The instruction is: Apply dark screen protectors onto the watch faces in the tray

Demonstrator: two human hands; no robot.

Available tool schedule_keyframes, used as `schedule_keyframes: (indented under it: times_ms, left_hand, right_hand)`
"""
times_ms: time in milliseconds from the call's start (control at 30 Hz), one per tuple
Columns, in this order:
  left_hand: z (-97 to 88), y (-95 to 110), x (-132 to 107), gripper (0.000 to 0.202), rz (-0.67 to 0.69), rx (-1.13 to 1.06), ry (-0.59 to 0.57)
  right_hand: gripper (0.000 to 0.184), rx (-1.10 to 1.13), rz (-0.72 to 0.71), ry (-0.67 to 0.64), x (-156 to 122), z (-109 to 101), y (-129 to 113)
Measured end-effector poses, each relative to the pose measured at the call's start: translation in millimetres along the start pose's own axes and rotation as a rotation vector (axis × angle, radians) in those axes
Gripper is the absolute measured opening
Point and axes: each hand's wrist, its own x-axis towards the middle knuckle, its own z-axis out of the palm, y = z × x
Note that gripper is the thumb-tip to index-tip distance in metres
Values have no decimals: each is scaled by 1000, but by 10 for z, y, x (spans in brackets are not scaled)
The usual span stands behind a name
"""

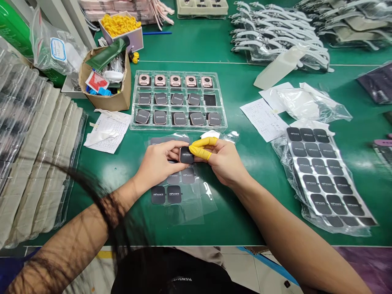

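Observation:
Between my two hands, above the green table, is a smartwatch case (186, 155) with a dark "HiFuture" film on its face. My left hand (161, 160) grips it from the left, thumb below and fingers behind. My right hand (222, 157), with yellow finger cots on two fingers, pinches its right edge. Under my hands lies a clear sheet of dark screen films (174, 194), partly hidden. Just beyond stands a clear plastic tray (132, 118). Its back row holds pink watch cases (175, 81) back side up; the nearer rows hold cases with dark films, and one compartment has no case.
To the right lies a bagged sheet of dark stickers (327, 166) beside papers (263, 118) and a white bottle (280, 67). Grey watch straps (278, 32) are heaped behind. A cardboard box (122, 96), a box of yellow finger cots (121, 26) and stacked trays (36, 155) occupy the left.

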Motion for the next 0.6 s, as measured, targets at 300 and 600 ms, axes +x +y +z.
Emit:
schedule_keyframes:
  times_ms: [300, 600]
  left_hand:
    - [2, 9, -2, 51, 8, 17, 4]
    - [-23, 23, 6, 52, -38, -37, 22]
  right_hand:
    - [49, -35, -36, -5, -3, 24, 31]
    - [52, -783, -772, -42, -64, -172, 154]
